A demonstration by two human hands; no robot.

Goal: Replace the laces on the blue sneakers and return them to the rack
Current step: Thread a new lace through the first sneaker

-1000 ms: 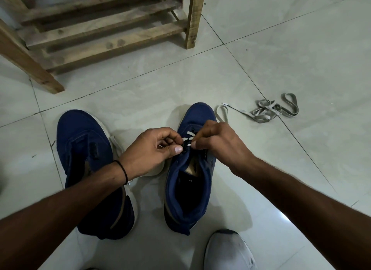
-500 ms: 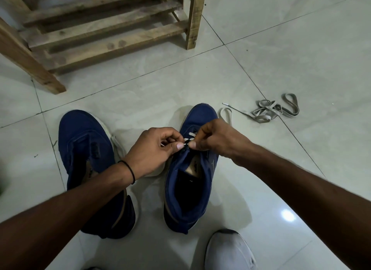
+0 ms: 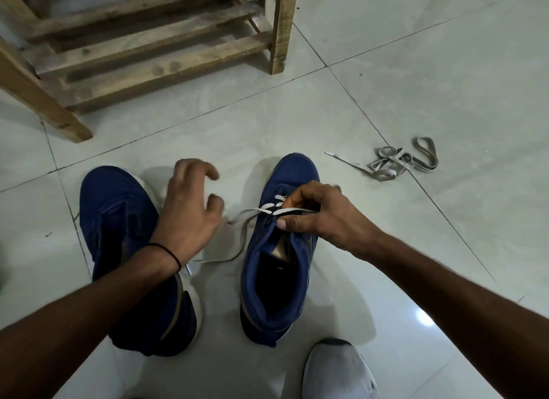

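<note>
Two blue sneakers stand on the tiled floor. The right sneaker [image 3: 285,268] has a white lace [image 3: 242,238] threaded through its lowest eyelets. One loose end trails left and down onto the floor. My right hand [image 3: 318,217] pinches the lace at the eyelets, fingers curled over the shoe's tongue. My left hand [image 3: 190,211] hovers between the two shoes with fingers spread and loosely bent, holding nothing. The left sneaker [image 3: 118,235] shows no lace and is partly hidden under my left forearm.
A wooden slatted rack [image 3: 148,48] stands at the back left. A bundled grey lace [image 3: 398,164] lies on the floor to the right of the shoes. A white shoe toe [image 3: 335,372] shows at the bottom edge.
My left hand has let go of the lace and moved left, away from the eyelets, opening its fingers. The lace end now trails on the floor. My right hand stays at the eyelets.
</note>
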